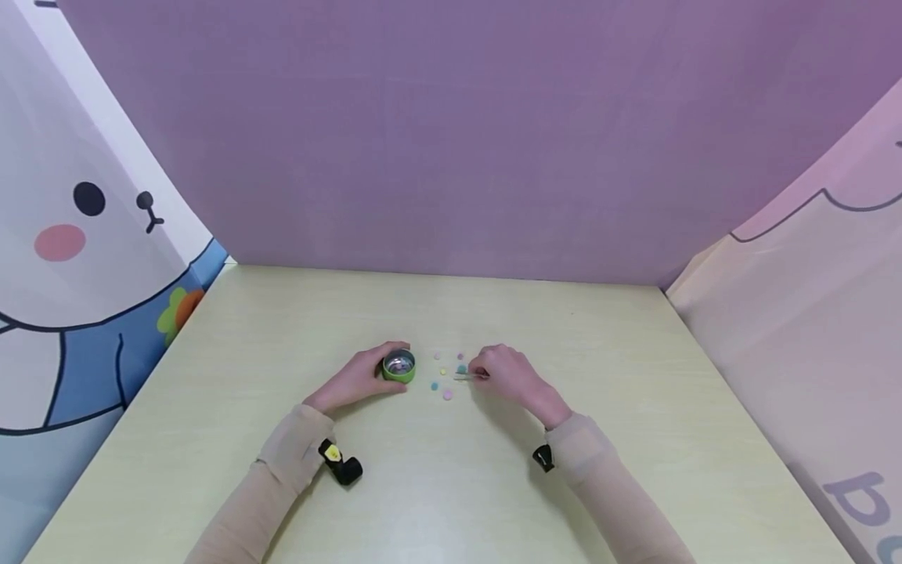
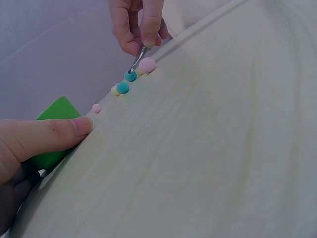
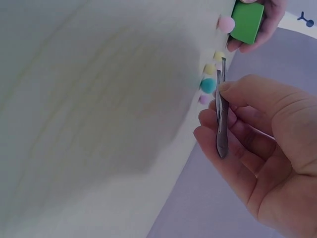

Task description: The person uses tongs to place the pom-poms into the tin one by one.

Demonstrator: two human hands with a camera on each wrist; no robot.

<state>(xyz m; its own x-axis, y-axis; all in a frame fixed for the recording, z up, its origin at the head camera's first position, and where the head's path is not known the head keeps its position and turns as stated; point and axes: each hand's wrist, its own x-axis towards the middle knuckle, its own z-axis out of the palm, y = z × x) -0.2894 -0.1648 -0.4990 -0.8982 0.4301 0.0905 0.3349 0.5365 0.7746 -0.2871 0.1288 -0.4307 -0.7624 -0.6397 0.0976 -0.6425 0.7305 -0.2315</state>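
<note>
Evidently for steadiness, the left hand (image 1: 355, 379) curls round the cup (image 1: 399, 377), mouth up at the counter (image 1: 423, 470). The right hand (image 1: 513, 376) pinches the tweezers (image 3: 222, 129) short of their 2 tips, presumably for fine control at a teal ball (image 2: 130, 76). Other balls (image 1: 447, 395) lie loose between both hands, handily near the cup.

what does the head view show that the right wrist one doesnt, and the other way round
Only the head view shows the silvery inside of the green cup and both beige sleeves.

Only the right wrist view shows the rear end of the tweezers and the inner side of the right hand.

Both show the tweezers in the right hand, the left hand holding the green cup, and small coloured balls on the table.
</note>
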